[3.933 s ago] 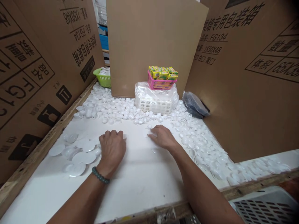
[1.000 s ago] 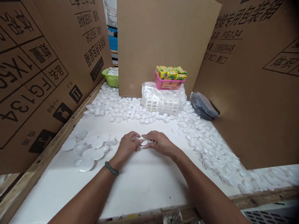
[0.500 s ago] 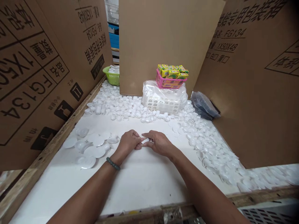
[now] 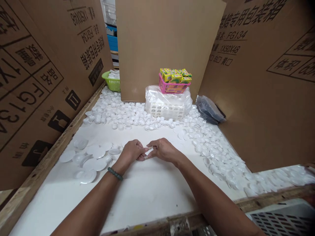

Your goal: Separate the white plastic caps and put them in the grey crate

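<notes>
My left hand (image 4: 131, 152) and my right hand (image 4: 162, 149) meet at the middle of the white table (image 4: 147, 193). Both pinch one small white plastic piece (image 4: 148, 150) between their fingertips, just above the table top. A green bead bracelet sits on my left wrist. Flat white round lids (image 4: 92, 159) lie in a loose group just left of my left hand. Small white plastic caps (image 4: 123, 114) are heaped across the back and down the right side (image 4: 216, 154).
Tall cardboard sheets (image 4: 167, 42) wall in the table on the left, back and right. A pink basket of yellow packets (image 4: 174, 80) rests on a clear bag of white parts (image 4: 168, 105). A green basket (image 4: 111, 82) sits back left, a dark bag (image 4: 209, 113) back right, a white crate (image 4: 283, 219) bottom right.
My hands were apart and flat on the table; they have come together at the middle and now pinch one small white piece between them.
</notes>
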A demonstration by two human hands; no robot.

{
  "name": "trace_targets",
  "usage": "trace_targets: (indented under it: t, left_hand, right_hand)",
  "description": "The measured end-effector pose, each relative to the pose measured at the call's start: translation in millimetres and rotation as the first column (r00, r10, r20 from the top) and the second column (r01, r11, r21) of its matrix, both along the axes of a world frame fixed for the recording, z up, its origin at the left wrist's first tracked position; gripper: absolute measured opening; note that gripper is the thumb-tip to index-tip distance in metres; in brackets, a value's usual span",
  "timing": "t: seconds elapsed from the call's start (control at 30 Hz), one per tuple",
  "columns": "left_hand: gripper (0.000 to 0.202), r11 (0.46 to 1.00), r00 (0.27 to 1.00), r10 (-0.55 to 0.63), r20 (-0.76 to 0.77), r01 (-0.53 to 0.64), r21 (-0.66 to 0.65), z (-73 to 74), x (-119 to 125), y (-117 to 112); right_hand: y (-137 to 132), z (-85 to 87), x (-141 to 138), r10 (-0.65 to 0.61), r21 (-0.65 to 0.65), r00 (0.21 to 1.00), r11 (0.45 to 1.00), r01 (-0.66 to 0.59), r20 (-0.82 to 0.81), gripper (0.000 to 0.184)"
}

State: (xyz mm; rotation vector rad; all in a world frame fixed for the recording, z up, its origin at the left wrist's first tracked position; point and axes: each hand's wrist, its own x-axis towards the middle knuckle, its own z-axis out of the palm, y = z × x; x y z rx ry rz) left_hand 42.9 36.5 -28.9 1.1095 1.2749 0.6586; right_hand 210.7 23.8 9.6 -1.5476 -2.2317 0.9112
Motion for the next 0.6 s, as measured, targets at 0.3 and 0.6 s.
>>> trace_targets:
  t: [0.3,0.6]
  left_hand:
    - [0.013,0.834,0.855,0.155,-0.495,0.155,0.530,22.0,-8.1,-17.7]
    - [0.014,0.565,0.682,0.137,-0.718,0.542,0.622,17.8,4.3,-28.6]
  right_hand:
    - [-5.8,-8.6,-7.8,-0.039,-0.145,0.964,0.989,0.000,-0.263,0.034]
    - [62.4,3.6,14.4,-0.199,0.406,0.980,0.898,0.171,0.026,0.019]
